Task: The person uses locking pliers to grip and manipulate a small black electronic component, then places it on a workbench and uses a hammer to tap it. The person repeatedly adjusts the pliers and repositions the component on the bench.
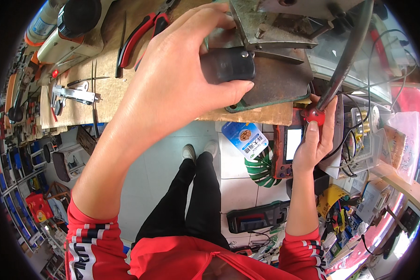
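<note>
My left hand [168, 74] is closed around a black car key fob [229, 64] with a small silver pin at its far corner. The fob sits at the front of a steel hand press [270, 23], over its dark flat base [284, 77]. Fingertips of the same hand reach behind the fob beside the press block, where they are partly hidden. To the right, my right hand [314, 144] is wrapped round a red ball knob [316, 115] at the lower end of the press's long metal lever [347, 56].
Red-handled pliers [134, 39], a caliper [79, 94] and thin tweezers [94, 100] lie on the wooden bench [112, 88]. A white machine with a black knob [79, 17] stands at the back left. Cables, plastic boxes and a handheld device with a screen [293, 143] crowd the right.
</note>
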The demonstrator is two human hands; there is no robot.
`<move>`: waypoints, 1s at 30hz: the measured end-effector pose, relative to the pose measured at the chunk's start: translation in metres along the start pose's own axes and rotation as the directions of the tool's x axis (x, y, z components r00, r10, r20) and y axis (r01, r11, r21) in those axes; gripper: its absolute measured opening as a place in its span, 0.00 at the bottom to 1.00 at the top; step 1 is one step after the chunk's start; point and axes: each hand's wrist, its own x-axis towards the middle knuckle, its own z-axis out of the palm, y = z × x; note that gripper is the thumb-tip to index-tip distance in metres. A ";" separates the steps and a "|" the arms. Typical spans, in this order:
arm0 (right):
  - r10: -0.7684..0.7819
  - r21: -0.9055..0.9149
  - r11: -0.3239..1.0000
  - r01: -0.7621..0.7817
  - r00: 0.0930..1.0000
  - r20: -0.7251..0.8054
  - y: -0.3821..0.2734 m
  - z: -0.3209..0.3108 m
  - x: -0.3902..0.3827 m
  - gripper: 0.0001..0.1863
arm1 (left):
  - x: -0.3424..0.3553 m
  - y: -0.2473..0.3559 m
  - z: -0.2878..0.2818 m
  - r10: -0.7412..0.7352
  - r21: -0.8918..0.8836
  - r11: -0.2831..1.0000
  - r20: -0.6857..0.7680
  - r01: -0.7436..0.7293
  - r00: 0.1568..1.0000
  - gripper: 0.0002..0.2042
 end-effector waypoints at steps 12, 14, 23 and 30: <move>-0.039 -0.044 0.998 0.039 0.999 0.007 0.009 0.007 0.004 0.30 | 0.001 0.010 0.000 0.042 0.147 0.988 0.013 -0.043 0.999 0.34; -0.074 -0.056 0.996 0.075 0.997 0.011 0.011 0.007 0.005 0.30 | 0.004 0.001 0.000 0.071 0.152 0.986 0.009 -0.071 0.997 0.34; 0.064 -0.056 0.996 -0.065 0.997 -0.034 -0.016 -0.018 -0.011 0.29 | 0.003 -0.010 0.005 0.104 0.034 0.994 0.005 -0.104 0.995 0.37; -0.482 -0.382 0.796 0.469 0.873 0.068 -0.140 -0.104 0.034 0.27 | 0.006 -0.001 -0.003 0.123 0.142 0.982 0.030 -0.126 0.992 0.36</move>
